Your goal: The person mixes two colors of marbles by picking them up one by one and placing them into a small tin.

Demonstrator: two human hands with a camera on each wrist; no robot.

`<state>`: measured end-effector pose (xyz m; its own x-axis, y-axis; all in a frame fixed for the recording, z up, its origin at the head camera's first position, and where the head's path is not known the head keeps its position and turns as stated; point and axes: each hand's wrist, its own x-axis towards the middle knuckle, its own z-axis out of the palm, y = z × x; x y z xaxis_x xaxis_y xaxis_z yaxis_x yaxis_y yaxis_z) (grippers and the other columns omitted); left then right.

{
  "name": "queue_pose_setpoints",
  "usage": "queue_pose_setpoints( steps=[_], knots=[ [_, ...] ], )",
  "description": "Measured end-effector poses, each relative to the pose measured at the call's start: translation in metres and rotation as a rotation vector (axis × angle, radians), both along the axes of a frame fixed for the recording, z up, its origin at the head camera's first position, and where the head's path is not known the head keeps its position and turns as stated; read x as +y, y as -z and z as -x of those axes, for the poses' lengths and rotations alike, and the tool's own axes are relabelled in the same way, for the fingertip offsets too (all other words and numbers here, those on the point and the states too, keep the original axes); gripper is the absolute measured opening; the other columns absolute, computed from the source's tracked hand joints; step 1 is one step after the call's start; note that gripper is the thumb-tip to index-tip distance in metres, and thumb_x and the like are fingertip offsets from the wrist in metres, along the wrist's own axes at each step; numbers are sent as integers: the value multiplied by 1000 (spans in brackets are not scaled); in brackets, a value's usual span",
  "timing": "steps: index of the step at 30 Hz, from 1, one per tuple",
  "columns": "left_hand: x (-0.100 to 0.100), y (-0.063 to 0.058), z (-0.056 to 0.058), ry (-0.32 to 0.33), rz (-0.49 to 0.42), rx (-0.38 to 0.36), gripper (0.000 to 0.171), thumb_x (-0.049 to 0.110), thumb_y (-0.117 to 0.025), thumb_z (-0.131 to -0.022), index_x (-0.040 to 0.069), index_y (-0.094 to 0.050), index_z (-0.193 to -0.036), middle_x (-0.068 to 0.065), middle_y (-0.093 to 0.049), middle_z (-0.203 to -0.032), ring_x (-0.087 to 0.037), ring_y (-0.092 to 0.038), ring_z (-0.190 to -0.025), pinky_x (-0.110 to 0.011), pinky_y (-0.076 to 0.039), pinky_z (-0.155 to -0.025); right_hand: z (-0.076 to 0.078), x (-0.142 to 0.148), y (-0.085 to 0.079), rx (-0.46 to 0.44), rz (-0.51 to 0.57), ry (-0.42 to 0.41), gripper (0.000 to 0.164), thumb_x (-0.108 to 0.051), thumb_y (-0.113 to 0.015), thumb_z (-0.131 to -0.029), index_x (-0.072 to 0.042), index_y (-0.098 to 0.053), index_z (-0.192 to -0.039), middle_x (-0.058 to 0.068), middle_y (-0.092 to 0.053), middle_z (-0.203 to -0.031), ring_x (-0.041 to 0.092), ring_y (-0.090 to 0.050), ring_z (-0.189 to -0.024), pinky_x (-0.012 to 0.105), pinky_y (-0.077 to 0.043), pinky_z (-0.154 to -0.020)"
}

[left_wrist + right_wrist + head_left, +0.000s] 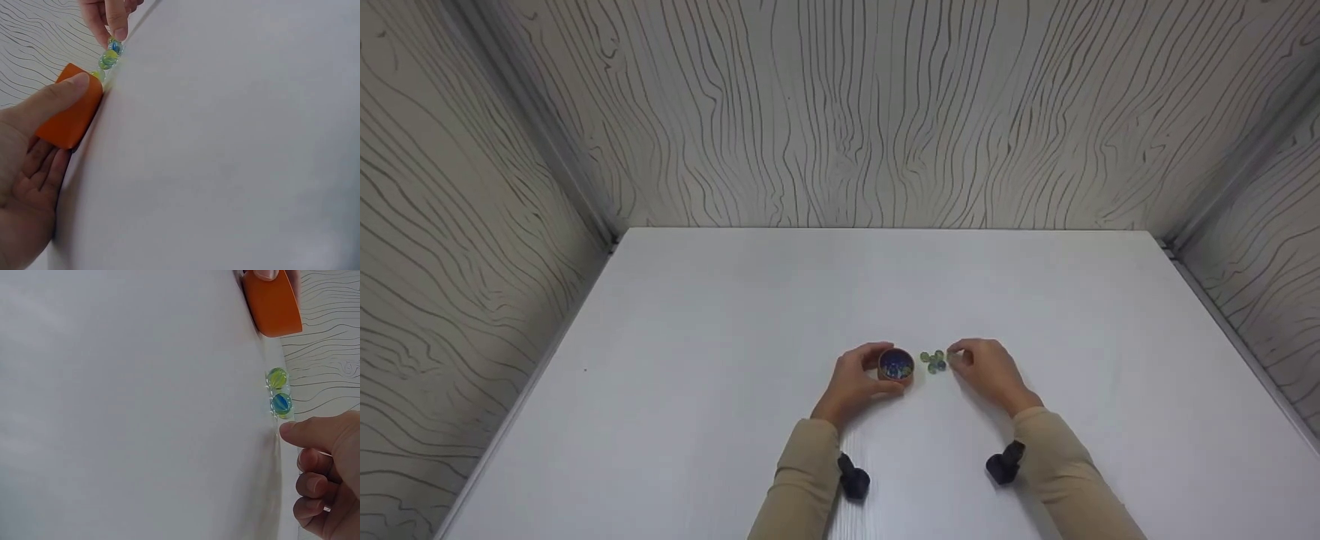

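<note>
A small orange cup, dark inside, stands upright on the white table with several glass marbles in it. My left hand grips it from the left, the thumb on the near side and fingers round the far side. Just right of the cup lies a loose cluster of green and blue marbles. At the cluster's right edge is my right hand, its thumb and index finger pinching a pale green marble. The right wrist view hides that marble behind the thumb; the other fingers are curled.
The white table reaches to a wood-grain patterned back wall, with similar panels on both sides. A black wrist camera hangs at the left sleeve and another black camera at the right sleeve.
</note>
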<state>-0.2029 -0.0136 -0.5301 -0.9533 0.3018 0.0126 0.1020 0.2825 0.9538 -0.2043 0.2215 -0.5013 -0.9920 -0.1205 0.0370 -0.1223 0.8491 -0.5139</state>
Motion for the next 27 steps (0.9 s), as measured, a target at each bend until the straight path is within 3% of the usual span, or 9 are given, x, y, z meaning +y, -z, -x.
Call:
queue_pose_setpoints(
  steps=[12,20,27],
  knots=[
    [-1,1,0,9,-1,1,65,8,-85,-68,5,-59,-127,-13,-66,-126,-25,-64,-118,-34,-50,-106,-4,-1,-3,-29,12,23,20,-6,-62,-87,-3,-72,-104,5,-61,-74,14,-47,-69,26,-40,-63],
    [-1,2,1,12,-4,-10,66,11,-86,-68,8,-59,-128,-11,-66,-126,-23,-63,-119,-32,-49,-107,-7,-3,-4,8,16,-14,19,-3,-64,-85,-1,-72,-102,4,-56,-69,13,-43,-65,24,-34,-60],
    [-1,3,2,11,-10,-12,66,11,-86,-67,7,-59,-128,-11,-66,-126,-24,-63,-119,-33,-49,-107,-8,-4,-4,-28,15,-17,21,-4,-64,-85,-1,-72,-104,3,-57,-70,12,-44,-66,22,-34,-59]
  ],
)
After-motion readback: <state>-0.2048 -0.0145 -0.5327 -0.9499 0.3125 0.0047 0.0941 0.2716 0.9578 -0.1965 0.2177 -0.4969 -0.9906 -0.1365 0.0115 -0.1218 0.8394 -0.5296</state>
